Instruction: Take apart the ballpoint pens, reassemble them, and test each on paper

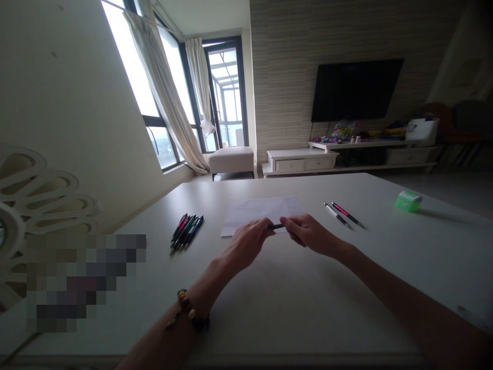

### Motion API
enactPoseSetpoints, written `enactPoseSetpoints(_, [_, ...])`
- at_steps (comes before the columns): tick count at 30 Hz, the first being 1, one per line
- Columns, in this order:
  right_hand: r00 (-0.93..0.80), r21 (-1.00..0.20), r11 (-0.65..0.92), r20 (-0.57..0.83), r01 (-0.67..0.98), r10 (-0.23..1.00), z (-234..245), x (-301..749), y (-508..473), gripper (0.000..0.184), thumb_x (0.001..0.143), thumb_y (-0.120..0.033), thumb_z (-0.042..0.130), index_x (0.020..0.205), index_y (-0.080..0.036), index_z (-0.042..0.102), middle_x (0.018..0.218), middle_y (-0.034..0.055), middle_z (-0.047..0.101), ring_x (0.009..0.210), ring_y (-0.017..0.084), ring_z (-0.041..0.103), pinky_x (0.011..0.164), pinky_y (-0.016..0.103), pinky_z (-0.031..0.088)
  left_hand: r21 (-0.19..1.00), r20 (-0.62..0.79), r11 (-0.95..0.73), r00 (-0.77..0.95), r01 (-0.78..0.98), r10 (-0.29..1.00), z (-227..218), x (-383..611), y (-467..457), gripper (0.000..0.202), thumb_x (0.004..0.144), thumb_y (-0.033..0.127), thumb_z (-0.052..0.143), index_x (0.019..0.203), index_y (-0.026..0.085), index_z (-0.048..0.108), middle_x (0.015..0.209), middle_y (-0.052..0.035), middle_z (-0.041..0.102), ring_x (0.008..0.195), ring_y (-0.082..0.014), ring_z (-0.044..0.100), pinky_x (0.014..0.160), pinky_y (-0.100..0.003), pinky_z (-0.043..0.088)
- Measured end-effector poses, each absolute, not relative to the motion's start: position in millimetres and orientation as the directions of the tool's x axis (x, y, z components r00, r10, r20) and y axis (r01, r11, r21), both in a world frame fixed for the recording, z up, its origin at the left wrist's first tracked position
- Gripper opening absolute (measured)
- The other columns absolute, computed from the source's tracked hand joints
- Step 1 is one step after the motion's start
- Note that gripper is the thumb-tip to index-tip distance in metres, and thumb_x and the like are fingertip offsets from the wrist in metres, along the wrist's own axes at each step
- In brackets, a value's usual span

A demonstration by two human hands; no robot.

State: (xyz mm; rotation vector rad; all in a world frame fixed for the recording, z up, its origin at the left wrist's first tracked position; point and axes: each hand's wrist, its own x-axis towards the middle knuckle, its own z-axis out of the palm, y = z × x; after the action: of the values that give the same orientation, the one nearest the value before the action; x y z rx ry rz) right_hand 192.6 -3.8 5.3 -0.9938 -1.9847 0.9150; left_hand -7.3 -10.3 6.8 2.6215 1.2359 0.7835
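Note:
Between my two hands is a dark pen (pixel 276 226), held level just above the near edge of a white sheet of paper (pixel 254 210). My left hand (pixel 249 239) is closed around its left end. The fingers of my right hand (pixel 304 229) pinch its right end, so only the middle of the pen shows. Left of the paper lies a bunch of several pens (pixel 186 232) with dark, red, green and blue parts. To the right of the paper, a white pen (pixel 338 216) and a red and black pen (pixel 348 215) lie side by side.
The white table (pixel 269 313) spreads under everything. A bright green box (pixel 409 201) stands at its right side. A blurred-out patch (pixel 84 282) covers the left edge. Beyond the table are a padded stool (pixel 231 160) and a low white cabinet (pixel 300 161).

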Motion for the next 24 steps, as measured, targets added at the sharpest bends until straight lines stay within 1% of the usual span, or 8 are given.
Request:
enactPoseSetpoints(2, [-0.44, -0.832, 0.433, 0.264, 0.346, 0.858, 6.2, 193.0, -4.2, 0.05, 0.09, -0.053, 0.036, 0.058, -0.017, 0.048, 0.046, -0.0034, 0.044, 0.041, 0.008, 0.04, 0.045, 0.023, 0.033, 0.338, 0.391, -0.658, 0.536, 0.673, 0.748, 6.9, -7.4, -10.3, 0.018, 0.094, 0.033, 0.041, 0.097, 0.02, 0.053, 0.092, -0.0035, 0.066, 0.075, -0.0154, 0.06, 0.061, -0.024, 0.041])
enactPoseSetpoints(4, [-0.446, -0.821, 0.445, 0.269, 0.358, 0.854, 6.9, 193.6, -4.3, 0.044, 0.088, -0.052, 0.041, 0.066, -0.016, 0.052, 0.052, -0.0024, 0.048, 0.045, 0.009, 0.043, 0.046, 0.023, 0.034, 0.335, 0.396, -0.658, 0.533, 0.674, 0.748, 6.8, -7.6, -10.2, 0.019, 0.094, 0.033, 0.041, 0.097, 0.02, 0.054, 0.092, -0.0035, 0.067, 0.076, -0.0156, 0.06, 0.062, -0.025, 0.042])
enactPoseSetpoints(6, [-0.46, -0.801, 0.475, 0.289, 0.365, 0.84, 6.8, 193.7, -4.0, 0.039, 0.088, -0.049, 0.044, 0.07, -0.016, 0.053, 0.056, -0.0024, 0.049, 0.048, 0.009, 0.043, 0.047, 0.023, 0.034, 0.332, 0.403, -0.655, 0.526, 0.679, 0.749, 6.3, -7.6, -9.9, 0.019, 0.094, 0.033, 0.041, 0.098, 0.02, 0.054, 0.092, -0.0033, 0.067, 0.076, -0.0158, 0.06, 0.062, -0.025, 0.042])
enactPoseSetpoints(10, [-0.426, -0.824, 0.46, 0.305, 0.331, 0.852, 3.3, 191.3, -1.7, 0.044, 0.09, -0.049, 0.04, 0.059, -0.018, 0.044, 0.049, -0.0048, 0.039, 0.043, 0.008, 0.034, 0.044, 0.023, 0.028, 0.319, 0.428, -0.674, 0.533, 0.666, 0.729, 5.5, -7.0, -10.0, 0.02, 0.094, 0.032, 0.041, 0.099, 0.02, 0.057, 0.092, -0.0027, 0.067, 0.078, -0.0152, 0.061, 0.065, -0.025, 0.043])
enactPoseSetpoints(13, [-0.411, -0.863, 0.418, 0.285, 0.283, 0.866, 0.5, 189.6, 0.0, 0.046, 0.089, -0.053, 0.039, 0.058, -0.018, 0.041, 0.047, -0.0052, 0.037, 0.042, 0.008, 0.033, 0.043, 0.023, 0.027, 0.294, 0.459, -0.68, 0.525, 0.672, 0.717, 6.5, -6.9, -10.2, 0.019, 0.093, 0.03, 0.043, 0.1, 0.021, 0.058, 0.094, -0.0028, 0.067, 0.081, -0.0156, 0.061, 0.067, -0.025, 0.043])
enactPoseSetpoints(17, [-0.428, -0.861, 0.423, 0.282, 0.283, 0.859, -0.5, 189.6, -1.1, 0.045, 0.088, -0.055, 0.04, 0.064, -0.017, 0.049, 0.049, -0.0048, 0.041, 0.042, 0.008, 0.036, 0.044, 0.023, 0.029, 0.282, 0.461, -0.653, 0.498, 0.703, 0.735, 7.7, -7.3, -9.9, 0.018, 0.092, 0.031, 0.046, 0.101, 0.021, 0.057, 0.093, -0.0029, 0.067, 0.08, -0.0167, 0.062, 0.065, -0.026, 0.043])
enactPoseSetpoints(21, [-0.426, -0.824, 0.457, 0.3, 0.335, 0.853, 0.0, 189.7, -3.2, 0.042, 0.088, -0.053, 0.042, 0.069, -0.016, 0.052, 0.055, -0.0026, 0.049, 0.047, 0.009, 0.043, 0.047, 0.023, 0.034, 0.313, 0.444, -0.669, 0.519, 0.674, 0.731, 6.0, -7.2, -9.1, 0.018, 0.092, 0.031, 0.046, 0.101, 0.021, 0.056, 0.094, -0.0036, 0.067, 0.081, -0.0167, 0.061, 0.067, -0.026, 0.044])
enactPoseSetpoints(24, [-0.401, -0.773, 0.503, 0.35, 0.387, 0.847, 1.3, 190.3, -2.5, 0.042, 0.089, -0.051, 0.042, 0.069, -0.016, 0.054, 0.055, -0.0021, 0.049, 0.048, 0.01, 0.044, 0.048, 0.024, 0.034, 0.326, 0.455, -0.678, 0.519, 0.659, 0.724, 4.1, -6.7, -8.6, 0.02, 0.091, 0.033, 0.046, 0.101, 0.02, 0.056, 0.095, -0.0047, 0.065, 0.078, -0.0158, 0.06, 0.065, -0.025, 0.043])
